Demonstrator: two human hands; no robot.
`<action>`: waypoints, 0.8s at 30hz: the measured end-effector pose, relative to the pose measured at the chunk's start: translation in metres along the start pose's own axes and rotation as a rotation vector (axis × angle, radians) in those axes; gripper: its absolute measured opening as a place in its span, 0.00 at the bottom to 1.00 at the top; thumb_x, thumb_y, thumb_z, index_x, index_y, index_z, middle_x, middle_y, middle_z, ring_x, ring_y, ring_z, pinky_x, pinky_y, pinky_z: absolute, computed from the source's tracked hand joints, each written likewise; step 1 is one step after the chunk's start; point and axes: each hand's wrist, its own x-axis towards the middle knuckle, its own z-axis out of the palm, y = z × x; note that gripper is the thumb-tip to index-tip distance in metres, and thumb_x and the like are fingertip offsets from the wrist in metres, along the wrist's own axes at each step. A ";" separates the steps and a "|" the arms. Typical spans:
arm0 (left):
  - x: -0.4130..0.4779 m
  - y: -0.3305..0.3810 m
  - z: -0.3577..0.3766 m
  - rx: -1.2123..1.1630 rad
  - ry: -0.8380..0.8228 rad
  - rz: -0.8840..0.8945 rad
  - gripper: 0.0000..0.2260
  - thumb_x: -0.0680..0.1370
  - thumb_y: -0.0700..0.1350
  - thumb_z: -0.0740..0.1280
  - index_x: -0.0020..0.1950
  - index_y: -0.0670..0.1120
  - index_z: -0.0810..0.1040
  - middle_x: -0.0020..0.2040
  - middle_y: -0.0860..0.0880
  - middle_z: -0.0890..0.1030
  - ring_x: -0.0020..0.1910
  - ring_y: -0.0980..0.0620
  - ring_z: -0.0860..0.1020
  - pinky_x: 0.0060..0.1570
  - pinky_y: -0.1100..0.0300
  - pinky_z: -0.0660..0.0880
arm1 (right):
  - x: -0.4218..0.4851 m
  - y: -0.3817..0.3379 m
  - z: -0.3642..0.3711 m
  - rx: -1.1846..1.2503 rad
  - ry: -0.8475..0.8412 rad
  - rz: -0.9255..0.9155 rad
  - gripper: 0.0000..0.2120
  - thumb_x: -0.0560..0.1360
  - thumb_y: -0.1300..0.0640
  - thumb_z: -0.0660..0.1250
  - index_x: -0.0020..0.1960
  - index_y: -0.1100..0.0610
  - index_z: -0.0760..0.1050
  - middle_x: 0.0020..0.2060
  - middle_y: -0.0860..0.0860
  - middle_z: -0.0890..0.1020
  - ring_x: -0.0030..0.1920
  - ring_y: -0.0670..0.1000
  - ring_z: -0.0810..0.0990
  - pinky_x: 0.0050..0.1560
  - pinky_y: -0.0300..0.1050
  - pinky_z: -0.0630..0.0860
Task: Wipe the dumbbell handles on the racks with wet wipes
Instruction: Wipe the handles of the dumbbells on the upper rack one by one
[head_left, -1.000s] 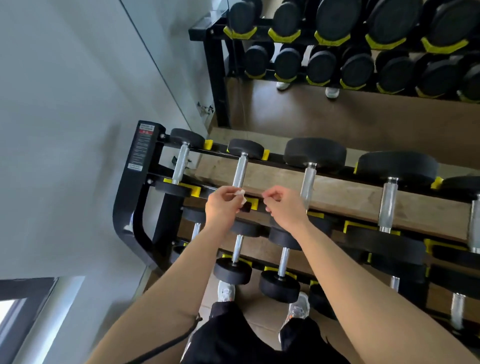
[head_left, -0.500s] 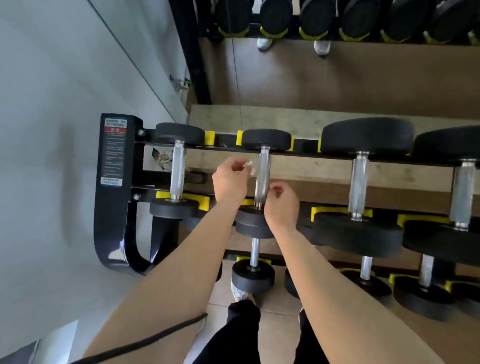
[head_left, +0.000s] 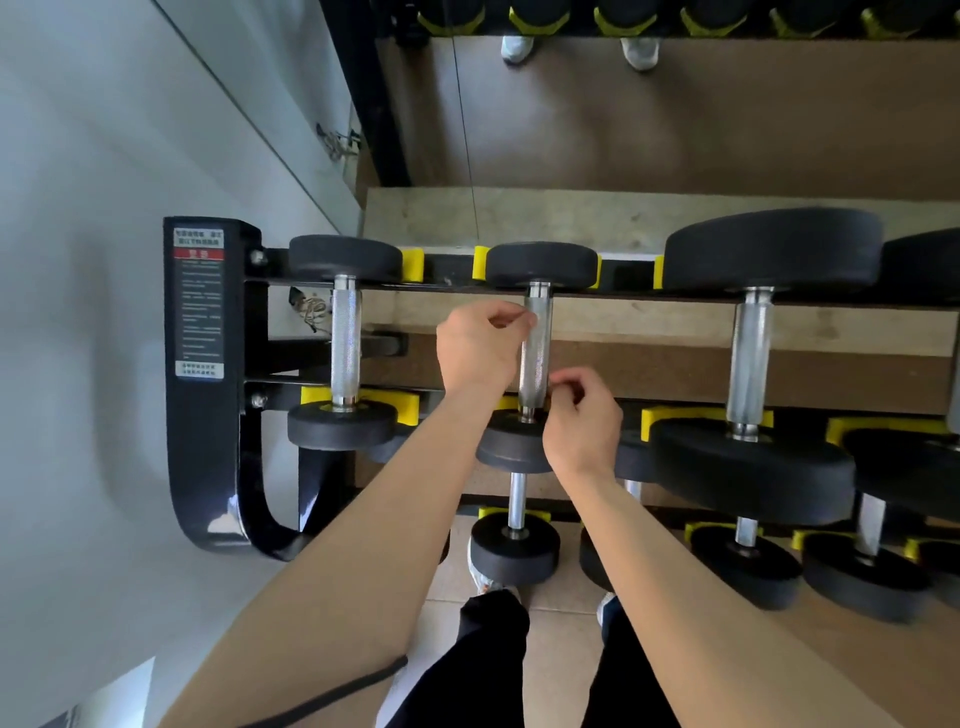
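Holds curled left hand (head_left: 480, 353) and right hand (head_left: 582, 423) apart beside the dumbbell handle (head_left: 536, 358), wipe grip unclear; needs full wrap, end-to-end strokes.

Bright, even daylight, glare on the rack frame (head_left: 223, 519), wide-angle bending at edges

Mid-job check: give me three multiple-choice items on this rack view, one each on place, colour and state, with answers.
1. Both hands are at which top-row handle? A leftmost B second from left C third from left
2. The rack's cradle pads are: A red B blue C yellow
3. The leftmost dumbbell is: A resting untouched B lifted clear C held in a hand
Answers: 1 B, left hand and right hand are at the second handle; 2 C, yellow shows beside the weights; 3 A, it lies in its cradles, no hand on it.
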 end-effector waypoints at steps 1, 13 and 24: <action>0.000 0.000 0.000 0.002 -0.009 -0.002 0.04 0.77 0.47 0.75 0.49 0.49 0.87 0.44 0.56 0.85 0.44 0.61 0.81 0.47 0.67 0.76 | 0.000 0.002 -0.001 -0.007 -0.010 -0.001 0.09 0.81 0.63 0.61 0.49 0.52 0.77 0.42 0.43 0.80 0.45 0.41 0.78 0.43 0.30 0.70; 0.004 0.010 -0.001 -0.011 0.006 0.030 0.03 0.77 0.46 0.74 0.49 0.50 0.88 0.41 0.59 0.84 0.42 0.66 0.79 0.44 0.76 0.72 | 0.003 0.010 0.005 -0.097 0.029 -0.074 0.10 0.80 0.61 0.59 0.46 0.51 0.76 0.40 0.44 0.79 0.44 0.47 0.79 0.46 0.46 0.79; -0.008 0.006 0.003 0.032 0.024 0.069 0.03 0.77 0.43 0.74 0.47 0.49 0.88 0.40 0.60 0.82 0.40 0.65 0.79 0.43 0.77 0.71 | 0.001 0.007 0.003 -0.101 0.041 -0.087 0.11 0.80 0.62 0.57 0.46 0.51 0.75 0.39 0.43 0.76 0.44 0.46 0.77 0.44 0.41 0.75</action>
